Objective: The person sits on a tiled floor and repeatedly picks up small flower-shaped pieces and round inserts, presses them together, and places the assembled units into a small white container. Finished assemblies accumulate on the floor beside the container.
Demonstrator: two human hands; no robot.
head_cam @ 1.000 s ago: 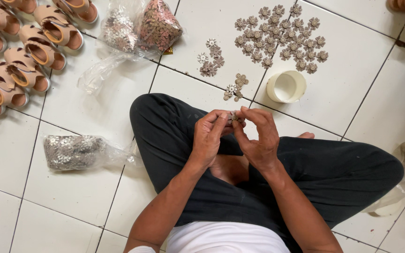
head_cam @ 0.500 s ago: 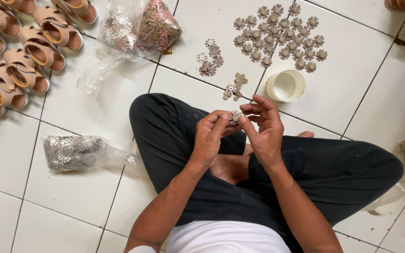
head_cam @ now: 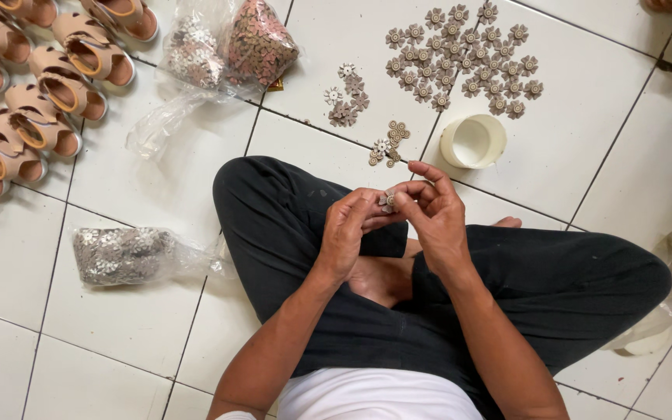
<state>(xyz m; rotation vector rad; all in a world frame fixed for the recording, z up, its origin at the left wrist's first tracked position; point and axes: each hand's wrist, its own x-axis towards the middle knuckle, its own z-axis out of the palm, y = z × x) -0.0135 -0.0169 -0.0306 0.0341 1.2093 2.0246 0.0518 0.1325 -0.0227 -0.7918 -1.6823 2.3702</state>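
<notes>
I sit cross-legged on a white tiled floor in black trousers. My left hand [head_cam: 349,231] and my right hand [head_cam: 431,211] meet above my knees, and the fingertips of both pinch one small flower-shaped ornament [head_cam: 387,200]. Just beyond my hands lies a little cluster of the same flowers [head_cam: 387,144]. A white round cup [head_cam: 473,141] stands on the floor to the right of that cluster.
Several finished flowers [head_cam: 464,52] are laid out on the tile at the top. Another small pile [head_cam: 348,97] lies left of them. Clear bags of flower pieces [head_cam: 227,48] sit top centre, another bag [head_cam: 122,253] by my left knee. Tan sandals [head_cam: 33,85] line the upper left.
Both hands have stayed together on the ornament; the fingers shifted slightly as they work it. Nothing else on the floor has moved.
</notes>
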